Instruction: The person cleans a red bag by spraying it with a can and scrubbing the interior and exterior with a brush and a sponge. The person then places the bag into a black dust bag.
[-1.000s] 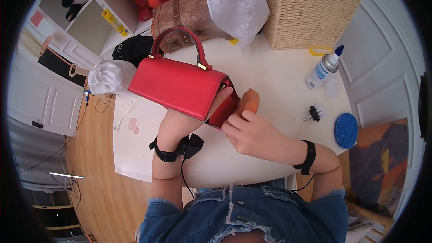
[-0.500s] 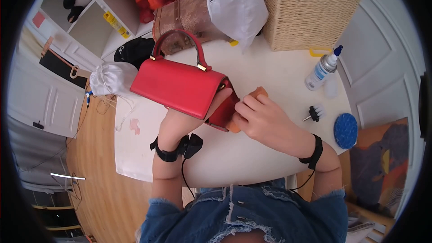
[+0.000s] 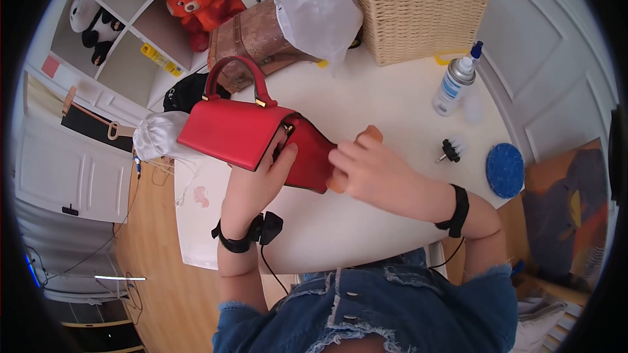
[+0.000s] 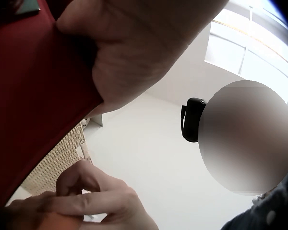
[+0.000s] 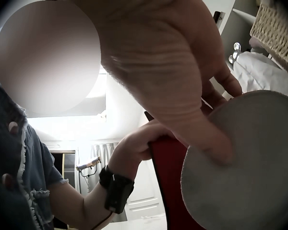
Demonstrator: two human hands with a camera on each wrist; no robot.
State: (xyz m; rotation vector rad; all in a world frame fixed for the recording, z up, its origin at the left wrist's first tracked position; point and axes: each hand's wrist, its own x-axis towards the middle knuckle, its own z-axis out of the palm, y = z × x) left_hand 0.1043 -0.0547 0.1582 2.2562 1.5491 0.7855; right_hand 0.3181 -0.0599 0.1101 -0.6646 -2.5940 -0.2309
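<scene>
Red handbag: in front of the person, over the near part of the white bench [image 3: 366,95] — the red handbag [image 3: 229,132] has its handle raised and its side panel turned toward the person's right; whether its base touches the bench, I cannot tell.
Left hand: clamped on the handbag, the left hand [image 3: 255,186] reaching under the front flap, with the thumb showing at the side.
Right hand: the right hand [image 3: 373,168] pinches a round pad [image 5: 259,163], grey on the face seen from the right wrist and orange where it shows from above.
Pad and bag: the pad is at the bag's side panel — touching or just beside it, I cannot tell which.
Hands: apart from each other, with that panel between them.
Wrists: a black strap [image 3: 454,211] on the right, another with a small camera [image 3: 268,227] on the left.
Right side of bench: spray can [image 3: 448,95], small brush [image 3: 450,150], blue disc [image 3: 505,170] near the edge.
Left side: white satin pouch [image 3: 159,136], beside a black cloth [image 3: 186,95].
Back: patterned case [image 3: 243,42], white bag [image 3: 317,13], wicker basket [image 3: 422,13].
Shelf: red plush [image 3: 199,3] and panda plush [image 3: 98,29].
</scene>
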